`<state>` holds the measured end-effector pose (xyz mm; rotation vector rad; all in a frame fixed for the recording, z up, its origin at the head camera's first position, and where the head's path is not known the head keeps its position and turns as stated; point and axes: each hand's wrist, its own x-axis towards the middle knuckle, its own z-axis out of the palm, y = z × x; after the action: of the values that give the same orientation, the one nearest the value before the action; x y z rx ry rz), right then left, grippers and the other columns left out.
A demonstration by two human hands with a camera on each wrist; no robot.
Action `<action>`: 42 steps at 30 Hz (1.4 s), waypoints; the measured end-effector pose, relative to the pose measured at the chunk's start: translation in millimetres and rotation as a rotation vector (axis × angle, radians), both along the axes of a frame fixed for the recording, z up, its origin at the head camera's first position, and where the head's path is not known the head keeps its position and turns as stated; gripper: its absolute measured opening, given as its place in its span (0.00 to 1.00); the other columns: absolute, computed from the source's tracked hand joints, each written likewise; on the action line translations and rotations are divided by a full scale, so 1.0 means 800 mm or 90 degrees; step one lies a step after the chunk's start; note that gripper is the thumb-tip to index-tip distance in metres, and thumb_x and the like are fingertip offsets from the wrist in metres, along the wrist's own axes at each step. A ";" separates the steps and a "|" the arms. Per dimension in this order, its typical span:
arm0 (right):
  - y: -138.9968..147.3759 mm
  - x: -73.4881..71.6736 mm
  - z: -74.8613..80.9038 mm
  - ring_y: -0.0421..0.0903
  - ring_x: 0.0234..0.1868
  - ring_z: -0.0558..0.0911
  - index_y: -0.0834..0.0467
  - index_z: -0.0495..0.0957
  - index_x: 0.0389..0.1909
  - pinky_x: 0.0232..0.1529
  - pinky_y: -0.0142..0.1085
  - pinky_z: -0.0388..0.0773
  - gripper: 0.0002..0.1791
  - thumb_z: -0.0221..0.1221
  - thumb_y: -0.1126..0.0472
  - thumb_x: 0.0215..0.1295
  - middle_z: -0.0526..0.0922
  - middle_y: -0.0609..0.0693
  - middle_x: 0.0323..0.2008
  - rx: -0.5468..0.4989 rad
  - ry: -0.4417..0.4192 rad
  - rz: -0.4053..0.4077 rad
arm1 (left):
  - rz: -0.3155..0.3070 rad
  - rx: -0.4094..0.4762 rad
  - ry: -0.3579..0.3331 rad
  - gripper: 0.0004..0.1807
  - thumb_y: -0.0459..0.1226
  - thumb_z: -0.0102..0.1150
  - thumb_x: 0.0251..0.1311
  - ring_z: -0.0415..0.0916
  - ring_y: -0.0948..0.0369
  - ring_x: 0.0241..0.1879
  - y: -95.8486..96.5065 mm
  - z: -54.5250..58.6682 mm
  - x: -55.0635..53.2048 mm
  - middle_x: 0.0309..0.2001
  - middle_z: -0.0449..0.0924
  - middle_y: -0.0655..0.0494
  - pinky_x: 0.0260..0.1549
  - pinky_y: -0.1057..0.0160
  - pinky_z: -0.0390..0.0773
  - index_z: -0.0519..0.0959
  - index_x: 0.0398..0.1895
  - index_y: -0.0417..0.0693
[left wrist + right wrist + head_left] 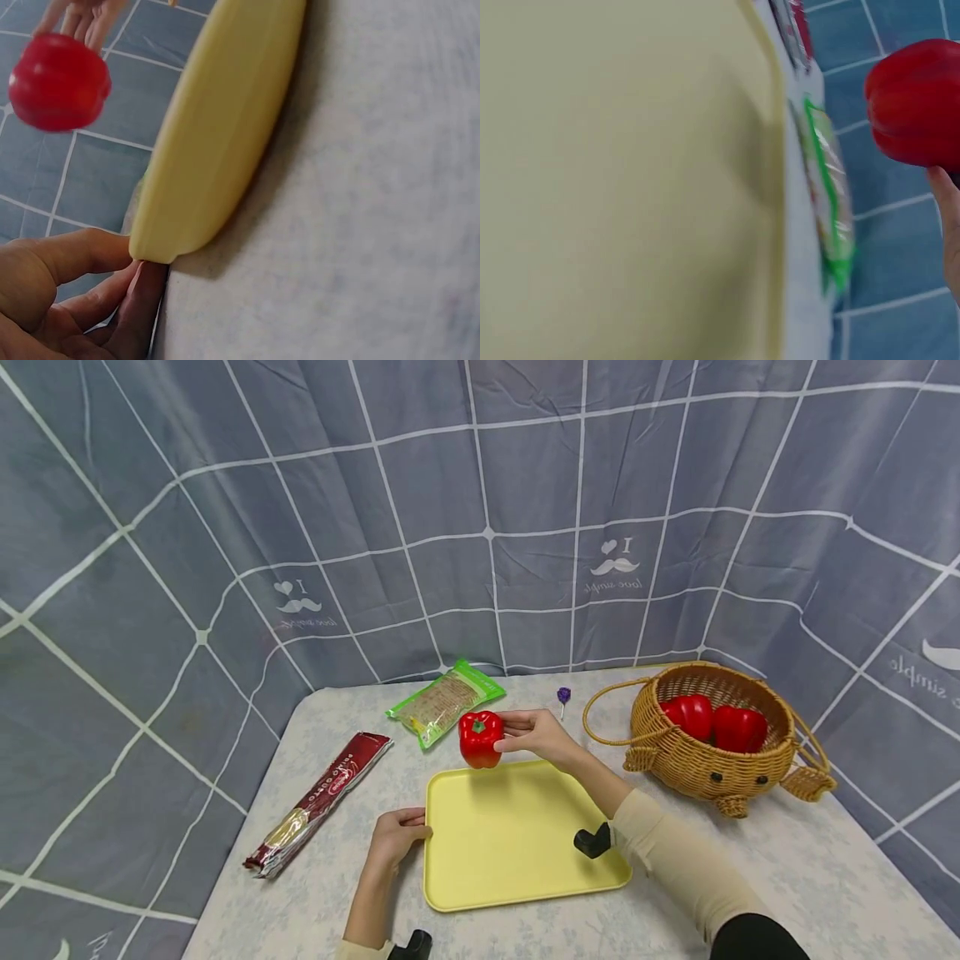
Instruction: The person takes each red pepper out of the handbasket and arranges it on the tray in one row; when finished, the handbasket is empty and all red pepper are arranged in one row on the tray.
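My right hand (pixel 542 737) holds a red bell pepper (pixel 478 745) by its right side, stem facing up. In the head view the pepper overlaps the space just past the far edge of a yellow tray (pixel 510 835). The right wrist view shows the same pepper (pixel 919 105) above the tabletop, with a fingertip against its lower side. At the tray's left edge, my left hand (pixel 393 839) pinches the rim. Seen from the left wrist, the tray's corner (pixel 161 236) sits between the thumb side and the fingers beneath.
A wicker basket (pixel 690 777) with two red bell peppers (pixel 738 729) stands at the right. Behind the tray lie a green-edged food packet (pixel 446 700) and a purple lollipop (pixel 563 695). A long dark red packet (pixel 322 806) lies at the left. Grid-patterned curtains (pixel 525 568) surround the table.
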<state>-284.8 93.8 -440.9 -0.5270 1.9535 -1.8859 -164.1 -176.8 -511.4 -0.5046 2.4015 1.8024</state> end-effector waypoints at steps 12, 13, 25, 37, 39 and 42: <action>-0.055 0.010 -0.058 0.58 0.61 0.77 0.69 0.72 0.62 0.56 0.39 0.78 0.36 0.72 0.65 0.50 0.76 0.65 0.61 0.011 -0.024 0.011 | -0.005 -0.006 -0.011 0.22 0.24 0.65 0.47 0.81 0.63 0.35 0.000 -0.002 0.000 0.38 0.85 0.41 0.33 0.68 0.81 0.79 0.49 0.25; -0.057 0.009 -0.061 0.58 0.61 0.77 0.68 0.72 0.62 0.55 0.39 0.78 0.36 0.72 0.66 0.50 0.76 0.64 0.61 0.013 -0.028 0.013 | -0.005 -0.008 -0.013 0.22 0.25 0.65 0.48 0.81 0.63 0.35 0.000 -0.002 0.000 0.38 0.85 0.41 0.33 0.68 0.81 0.79 0.49 0.26; -0.070 0.008 -0.088 0.59 0.65 0.72 0.71 0.66 0.66 0.58 0.38 0.76 0.37 0.68 0.70 0.54 0.71 0.67 0.65 -0.003 -0.029 0.045 | -0.008 -0.011 -0.036 0.22 0.26 0.65 0.50 0.80 0.63 0.35 0.002 0.000 0.001 0.40 0.85 0.42 0.34 0.67 0.81 0.78 0.51 0.27; -0.072 0.009 -0.083 0.58 0.66 0.72 0.70 0.64 0.67 0.58 0.37 0.76 0.39 0.68 0.69 0.54 0.70 0.66 0.65 -0.005 -0.028 0.042 | -0.005 -0.014 -0.026 0.22 0.26 0.65 0.50 0.81 0.62 0.36 -0.001 0.003 -0.002 0.41 0.85 0.39 0.35 0.67 0.81 0.78 0.51 0.26; -0.072 0.009 -0.081 0.57 0.66 0.72 0.70 0.64 0.67 0.59 0.37 0.75 0.39 0.68 0.70 0.54 0.69 0.65 0.66 -0.010 -0.035 0.042 | -0.005 -0.015 -0.030 0.22 0.26 0.65 0.50 0.81 0.63 0.36 -0.001 0.003 -0.002 0.41 0.85 0.40 0.35 0.67 0.81 0.78 0.51 0.26; -0.069 0.009 -0.076 0.57 0.67 0.71 0.69 0.65 0.67 0.60 0.38 0.74 0.39 0.68 0.69 0.54 0.69 0.63 0.67 -0.006 -0.027 0.040 | -0.005 -0.014 -0.033 0.22 0.26 0.65 0.50 0.80 0.63 0.35 -0.002 0.003 -0.002 0.41 0.84 0.40 0.34 0.68 0.81 0.78 0.51 0.27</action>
<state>-277.6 38.7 -501.9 -0.5389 1.8807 -1.8530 -165.5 -178.5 -509.1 -0.5361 2.3885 1.7380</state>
